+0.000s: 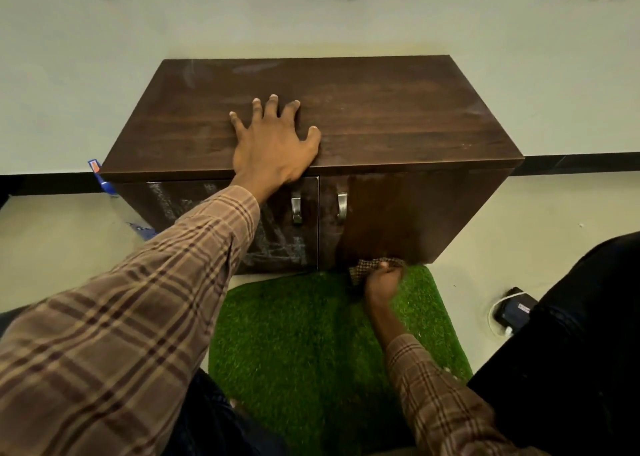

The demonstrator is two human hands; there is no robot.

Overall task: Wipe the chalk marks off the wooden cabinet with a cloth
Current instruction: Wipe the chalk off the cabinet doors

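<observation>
While the left hand [275,144] lies spread on the cabinet [381,116], the right hand [382,282] grips the cloth [367,267].

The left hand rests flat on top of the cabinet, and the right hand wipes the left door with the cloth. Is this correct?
Not quite. The head view shows the right hand holding the cloth at the bottom of the right door, not the left. The left hand does rest flat on the cabinet top.

- The wall [346,16] is pale and plain.
- A black strip [581,163] runs along the bottom of the wall.
- The floor [502,220] is light and smooth.
- A green grass mat [311,334] lies on the floor.
- A small black box [514,310] with a white cord [493,312] sits on the floor, right of the mat.
</observation>
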